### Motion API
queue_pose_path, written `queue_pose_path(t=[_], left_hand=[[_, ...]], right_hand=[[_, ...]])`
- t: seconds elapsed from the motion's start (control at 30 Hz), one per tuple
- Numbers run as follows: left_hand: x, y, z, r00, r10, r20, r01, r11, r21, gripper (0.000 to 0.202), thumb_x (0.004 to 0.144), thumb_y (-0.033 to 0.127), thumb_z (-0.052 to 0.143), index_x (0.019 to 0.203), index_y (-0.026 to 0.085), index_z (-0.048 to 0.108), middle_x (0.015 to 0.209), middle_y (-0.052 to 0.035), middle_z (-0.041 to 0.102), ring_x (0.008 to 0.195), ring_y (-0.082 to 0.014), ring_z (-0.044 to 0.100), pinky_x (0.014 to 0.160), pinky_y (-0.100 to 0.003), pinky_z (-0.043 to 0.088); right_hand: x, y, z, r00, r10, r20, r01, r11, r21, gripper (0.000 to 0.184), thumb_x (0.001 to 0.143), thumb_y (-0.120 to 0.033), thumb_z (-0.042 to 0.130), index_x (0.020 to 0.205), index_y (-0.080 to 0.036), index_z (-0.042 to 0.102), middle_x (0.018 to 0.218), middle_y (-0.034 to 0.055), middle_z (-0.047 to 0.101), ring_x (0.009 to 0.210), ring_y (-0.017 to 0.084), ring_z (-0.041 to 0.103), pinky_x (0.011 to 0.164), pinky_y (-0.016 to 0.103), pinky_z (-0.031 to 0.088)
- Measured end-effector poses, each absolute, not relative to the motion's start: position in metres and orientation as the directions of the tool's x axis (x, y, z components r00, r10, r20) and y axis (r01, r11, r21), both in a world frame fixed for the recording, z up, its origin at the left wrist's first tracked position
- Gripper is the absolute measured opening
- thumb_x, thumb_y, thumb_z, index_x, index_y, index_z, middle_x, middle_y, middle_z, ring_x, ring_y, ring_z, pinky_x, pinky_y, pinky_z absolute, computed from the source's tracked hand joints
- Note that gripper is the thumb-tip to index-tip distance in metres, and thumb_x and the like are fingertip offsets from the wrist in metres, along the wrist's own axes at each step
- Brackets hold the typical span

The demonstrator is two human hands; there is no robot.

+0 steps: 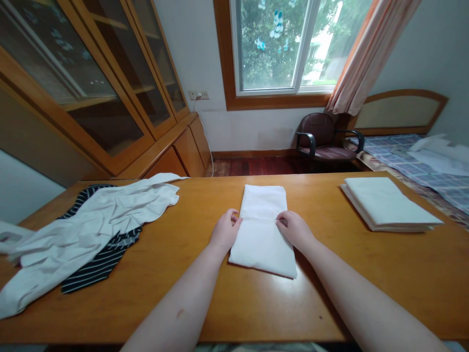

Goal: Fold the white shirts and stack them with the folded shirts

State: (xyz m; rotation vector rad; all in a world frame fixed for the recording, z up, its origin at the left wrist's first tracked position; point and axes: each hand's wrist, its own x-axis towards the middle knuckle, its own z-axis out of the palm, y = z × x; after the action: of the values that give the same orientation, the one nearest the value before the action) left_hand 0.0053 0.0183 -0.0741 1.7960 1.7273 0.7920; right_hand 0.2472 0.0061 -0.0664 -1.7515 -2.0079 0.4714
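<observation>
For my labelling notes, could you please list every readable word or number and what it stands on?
No text is readable.
The folded white cloth pinched by the left hand and right hand bears no print, nor does the white stack.
The window stickers are pictures without letters.
The wall socket is too small to read.

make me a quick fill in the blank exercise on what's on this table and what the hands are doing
1. The left hand and the right hand grip the side edges of a folded ____ cloth at mid-table.
2. At the left, a rumpled white garment lies on top of a dark ____ one.
3. The stack of folded white cloths sits to the ____ of both hands.

Missing words: white; striped; right
</observation>
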Motion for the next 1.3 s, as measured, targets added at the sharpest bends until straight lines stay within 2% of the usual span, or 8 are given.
queue_pose_path(t=[0.17, 0.3, 0.5, 0.67, 0.9, 1.03, 1.17, 1.3], left_hand=[[0.008, 0.004, -0.055, 0.217, 0.947, 0.236, 0.733, -0.317, 0.602, 0.021, 0.088, 0.027, 0.046, 0.096, 0.021, 0.064, 0.099, -0.0069, 0.065, 0.091, -0.0192, 0.059, 0.086, -0.034, 0.045], [0.02, -0.01, -0.05, 0.523, 0.836, 0.166, 0.663, -0.521, 0.538, 0.026, 0.087, 0.027, 0.047, 0.103, 0.025, 0.067, 0.112, -0.0055, 0.066, 0.109, -0.0207, 0.055, 0.099, -0.038, 0.038], [0.023, -0.007, -0.068, 0.566, 0.825, -0.004, 0.728, -0.497, 0.472, 0.045, 0.088, 0.033, 0.046, 0.132, 0.029, 0.049, 0.144, -0.0032, 0.041, 0.137, -0.0227, 0.029, 0.112, -0.045, 0.02], [0.022, -0.005, -0.069, 0.468, 0.877, -0.108, 0.817, -0.383, 0.432, 0.056, 0.087, 0.041, 0.045, 0.141, 0.028, 0.037, 0.153, -0.0068, 0.018, 0.141, -0.0273, 0.012, 0.112, -0.05, 0.015], [0.025, -0.005, -0.066, 0.459, 0.876, -0.149, 0.818, -0.351, 0.457, 0.059, 0.086, 0.048, 0.044, 0.141, 0.03, 0.035, 0.153, -0.0075, 0.016, 0.141, -0.0271, 0.01, 0.111, -0.052, 0.011], [0.017, -0.001, -0.066, 0.442, 0.892, -0.094, 0.771, -0.324, 0.548, 0.048, 0.092, 0.042, 0.037, 0.137, 0.028, 0.043, 0.151, -0.0082, 0.025, 0.14, -0.0246, 0.017, 0.111, -0.051, 0.016], [0.007, -0.005, -0.055, 0.256, 0.948, 0.19, 0.774, -0.319, 0.546, 0.037, 0.092, 0.025, 0.037, 0.121, 0.02, 0.058, 0.137, -0.011, 0.049, 0.127, -0.0235, 0.043, 0.105, -0.046, 0.033], [0.014, -0.021, -0.046, 0.431, 0.828, 0.359, 0.658, -0.561, 0.503, 0.03, 0.086, 0.012, 0.043, 0.104, 0.022, 0.065, 0.107, -0.0039, 0.067, 0.101, -0.0169, 0.059, 0.093, -0.035, 0.045]], right_hand=[[0.248, 0.007, -0.071, -0.117, 0.987, 0.108, 0.832, 0.156, -0.532, 0.014, 0.08, -0.018, 0.055, 0.089, -0.018, 0.064, 0.093, 0.0057, 0.066, 0.092, 0.018, 0.057, 0.083, 0.029, 0.042], [0.247, 0.006, -0.07, -0.111, 0.988, 0.108, 0.846, 0.151, -0.512, 0.012, 0.08, -0.02, 0.054, 0.086, -0.018, 0.064, 0.091, 0.0056, 0.066, 0.092, 0.019, 0.057, 0.083, 0.029, 0.042], [0.251, 0.005, -0.067, -0.089, 0.989, 0.115, 0.879, 0.132, -0.459, 0.013, 0.083, -0.024, 0.053, 0.085, -0.018, 0.064, 0.089, 0.0074, 0.066, 0.09, 0.02, 0.057, 0.081, 0.029, 0.042], [0.26, 0.009, -0.066, -0.117, 0.988, 0.096, 0.851, 0.15, -0.504, 0.011, 0.081, -0.019, 0.054, 0.082, -0.019, 0.065, 0.084, 0.0045, 0.065, 0.082, 0.017, 0.058, 0.075, 0.027, 0.044], [0.251, -0.006, -0.057, -0.498, 0.836, 0.231, 0.751, 0.549, -0.367, 0.024, 0.087, -0.022, 0.049, 0.102, -0.022, 0.068, 0.11, 0.0066, 0.065, 0.102, 0.02, 0.056, 0.093, 0.035, 0.04], [0.248, -0.01, -0.061, -0.545, 0.829, 0.121, 0.746, 0.546, -0.38, 0.032, 0.088, -0.03, 0.049, 0.117, -0.021, 0.061, 0.123, 0.0077, 0.059, 0.112, 0.022, 0.052, 0.098, 0.038, 0.037], [0.251, -0.007, -0.066, -0.548, 0.836, 0.027, 0.76, 0.51, -0.403, 0.036, 0.087, -0.026, 0.047, 0.121, -0.022, 0.056, 0.13, 0.008, 0.053, 0.119, 0.023, 0.046, 0.1, 0.041, 0.035], [0.252, -0.006, -0.066, -0.539, 0.842, 0.01, 0.767, 0.496, -0.408, 0.037, 0.087, -0.025, 0.044, 0.122, -0.021, 0.055, 0.131, 0.0085, 0.052, 0.121, 0.023, 0.045, 0.101, 0.041, 0.034]])
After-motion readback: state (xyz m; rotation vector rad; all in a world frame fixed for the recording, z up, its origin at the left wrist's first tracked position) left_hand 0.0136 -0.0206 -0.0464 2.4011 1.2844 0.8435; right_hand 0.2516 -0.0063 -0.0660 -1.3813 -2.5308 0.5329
